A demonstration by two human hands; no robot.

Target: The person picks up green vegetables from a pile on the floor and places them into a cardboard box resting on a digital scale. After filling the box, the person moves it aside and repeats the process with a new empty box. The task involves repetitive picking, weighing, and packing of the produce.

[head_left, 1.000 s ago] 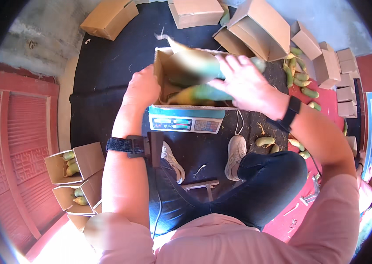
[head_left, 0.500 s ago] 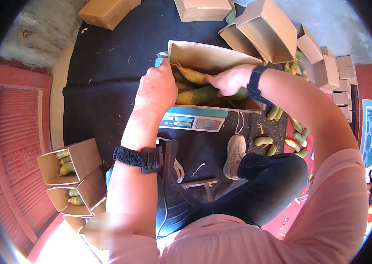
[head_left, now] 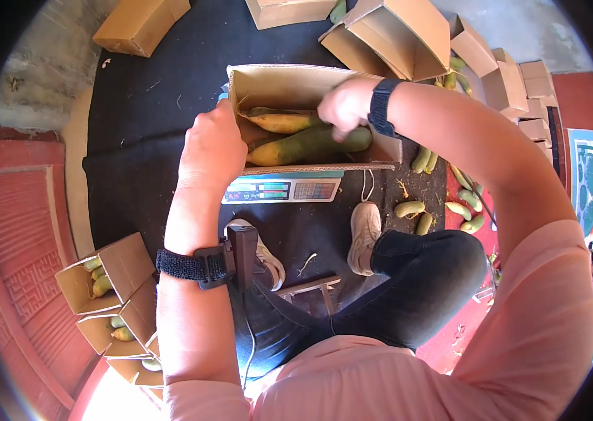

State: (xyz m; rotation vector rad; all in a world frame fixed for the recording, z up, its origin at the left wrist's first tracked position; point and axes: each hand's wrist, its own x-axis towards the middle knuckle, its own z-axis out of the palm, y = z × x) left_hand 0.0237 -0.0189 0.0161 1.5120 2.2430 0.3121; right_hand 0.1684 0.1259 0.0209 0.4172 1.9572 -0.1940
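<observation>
Long green-yellow vegetables (head_left: 310, 146) lie inside an open cardboard box (head_left: 275, 81) on a digital scale (head_left: 281, 188), whose panel faces 6 o'clock. The left hand (head_left: 212, 149) has its fingers clenched on the box's 9 o'clock wall. The right hand (head_left: 345, 105) reaches in from 2 o'clock; whether its bent fingers grasp a vegetable, I cannot tell. Loose vegetables (head_left: 408, 208) lie toward 4 o'clock.

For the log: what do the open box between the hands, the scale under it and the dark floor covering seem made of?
Box: matt brown corrugated cardboard, judging by its flat walls and ridged cut edge.
Scale: probably smooth plastic at the front; the pale panel looks moulded around its displays and keypad.
Floor covering: dull, creased; fabric or thin plastic sheeting, I can't tell which.
</observation>
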